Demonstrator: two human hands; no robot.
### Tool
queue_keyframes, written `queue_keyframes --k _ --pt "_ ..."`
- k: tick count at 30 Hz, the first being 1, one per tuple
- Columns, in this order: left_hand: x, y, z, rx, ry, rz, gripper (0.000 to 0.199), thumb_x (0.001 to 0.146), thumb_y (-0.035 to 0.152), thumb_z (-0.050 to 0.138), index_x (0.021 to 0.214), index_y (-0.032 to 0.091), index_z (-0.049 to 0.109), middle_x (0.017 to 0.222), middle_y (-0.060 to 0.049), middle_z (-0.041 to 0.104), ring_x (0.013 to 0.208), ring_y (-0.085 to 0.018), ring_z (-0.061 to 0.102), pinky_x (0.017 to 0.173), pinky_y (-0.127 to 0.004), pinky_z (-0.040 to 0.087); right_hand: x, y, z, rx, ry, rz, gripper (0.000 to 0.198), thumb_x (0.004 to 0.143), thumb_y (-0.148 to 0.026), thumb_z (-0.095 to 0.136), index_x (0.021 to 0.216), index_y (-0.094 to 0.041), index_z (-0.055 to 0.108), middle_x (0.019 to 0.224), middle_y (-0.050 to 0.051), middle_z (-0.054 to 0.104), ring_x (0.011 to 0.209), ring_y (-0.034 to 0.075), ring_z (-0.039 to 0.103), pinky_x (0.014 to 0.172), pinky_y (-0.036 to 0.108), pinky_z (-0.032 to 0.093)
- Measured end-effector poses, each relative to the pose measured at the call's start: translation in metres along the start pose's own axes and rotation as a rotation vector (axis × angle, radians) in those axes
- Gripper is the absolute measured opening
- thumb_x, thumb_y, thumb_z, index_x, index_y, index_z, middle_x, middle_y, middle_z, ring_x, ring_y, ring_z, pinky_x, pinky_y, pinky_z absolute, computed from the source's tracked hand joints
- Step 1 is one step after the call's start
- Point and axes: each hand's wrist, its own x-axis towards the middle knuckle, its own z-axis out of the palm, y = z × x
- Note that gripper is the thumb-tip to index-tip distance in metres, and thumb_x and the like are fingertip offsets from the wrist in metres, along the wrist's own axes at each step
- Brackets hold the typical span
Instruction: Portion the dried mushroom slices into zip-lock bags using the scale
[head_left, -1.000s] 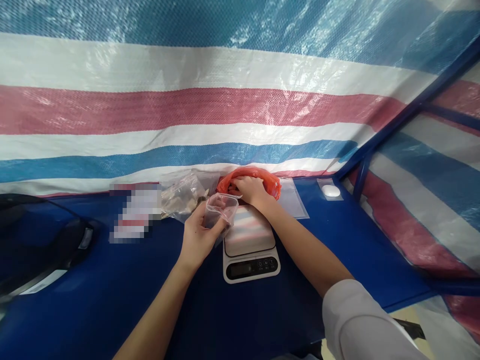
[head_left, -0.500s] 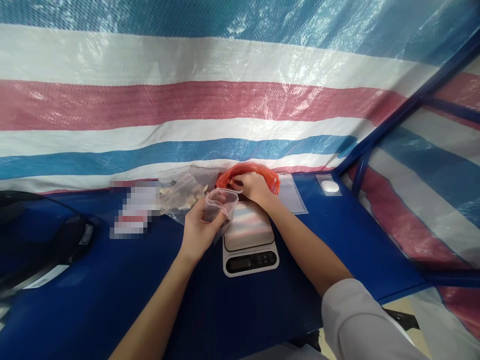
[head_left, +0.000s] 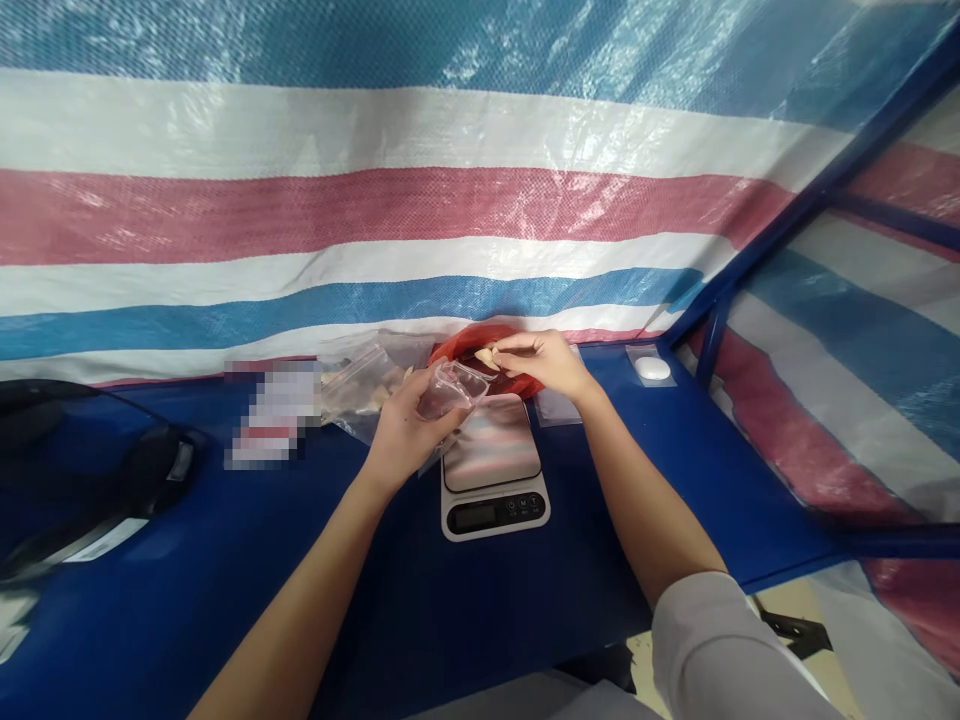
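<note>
My left hand (head_left: 409, 425) is closed around a clear plastic bag (head_left: 454, 388), its mouth spread and tipped to the right. Between the thumb and fingers of my right hand (head_left: 544, 362) is a small pale, flat slice (head_left: 487, 357), just beyond the bag's mouth. Behind and below it, a red plastic bag (head_left: 469, 343) lies with its top gaping; what is inside is mostly hidden. Under the hands stands a white kitchen scale (head_left: 495, 470) with a shiny metal plate and dark display. Filled clear zip bags (head_left: 360, 390) with pale pieces lie left of my left hand.
A flat clear bag (head_left: 559, 405) lies right of the scale. Further right is a white oval object (head_left: 652, 369) on a small clear bag. Black headgear (head_left: 142, 480) occupies the left of the blue table (head_left: 600, 560). A striped sheet (head_left: 375, 210) rises behind.
My right hand has come up out of the red bag with a pale slice in its fingertips. My left hand has tilted the clear bag toward it.
</note>
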Motion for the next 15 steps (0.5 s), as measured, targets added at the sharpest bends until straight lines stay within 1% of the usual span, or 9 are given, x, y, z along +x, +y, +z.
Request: queue_keyframes --k 1,3,6,10,12,15 --pt "0.002 0.001 0.0 0.022 -0.004 0.017 0.049 0.078 0.042 0.077 0.122 0.021 0.07 0.119 -0.011 0.072 0.111 -0.031 0.067 0.102 -0.048 0.052 -0.002 -0.005 -0.003 0.026 -0.013 0.006 0.036 0.078 -0.048 0.077 0.101 -0.02 0.081 0.099 0.004 0.08 0.084 0.019 0.072 0.079 0.032 0.059" --pt "0.005 0.003 0.001 0.066 -0.012 0.046 0.049 0.078 0.042 0.077 0.121 0.021 0.07 0.114 -0.01 0.073 0.106 -0.03 0.068 0.098 -0.046 0.054 -0.006 -0.015 -0.007 0.044 -0.011 -0.016 0.032 0.077 -0.045 0.079 0.096 -0.02 0.082 0.095 0.003 0.079 0.086 0.019 0.072 0.083 0.033 0.059" --pt "0.007 0.003 0.003 0.09 -0.025 0.064 0.051 0.077 0.041 0.077 0.123 0.02 0.069 0.118 -0.01 0.072 0.11 -0.029 0.067 0.099 -0.045 0.054 -0.01 -0.031 -0.007 0.019 -0.064 -0.082 0.025 0.079 -0.041 0.079 0.095 -0.022 0.082 0.095 0.002 0.079 0.089 0.019 0.072 0.083 0.033 0.058" --pt "0.005 0.001 0.004 0.084 -0.06 0.053 0.053 0.078 0.041 0.075 0.126 0.021 0.068 0.124 -0.01 0.071 0.116 -0.03 0.065 0.1 -0.045 0.055 -0.013 -0.047 0.001 -0.125 -0.165 -0.133 0.019 0.085 -0.038 0.073 0.095 -0.024 0.081 0.095 0.001 0.078 0.092 0.02 0.071 0.083 0.032 0.056" --pt "0.004 -0.001 0.005 0.072 -0.072 0.068 0.055 0.078 0.041 0.075 0.128 0.02 0.067 0.126 -0.011 0.07 0.119 -0.031 0.064 0.1 -0.045 0.055 -0.013 -0.053 0.007 -0.216 -0.197 -0.144 0.016 0.088 -0.034 0.07 0.095 -0.024 0.081 0.094 0.0 0.078 0.09 0.019 0.071 0.082 0.031 0.054" --pt "0.002 -0.003 0.006 0.046 -0.077 0.093 0.06 0.078 0.04 0.076 0.133 0.019 0.065 0.126 -0.012 0.07 0.119 -0.03 0.064 0.101 -0.044 0.054 -0.014 -0.058 0.015 -0.365 -0.221 -0.154 0.015 0.09 -0.028 0.066 0.09 -0.024 0.081 0.089 0.0 0.076 0.083 0.017 0.068 0.077 0.029 0.051"
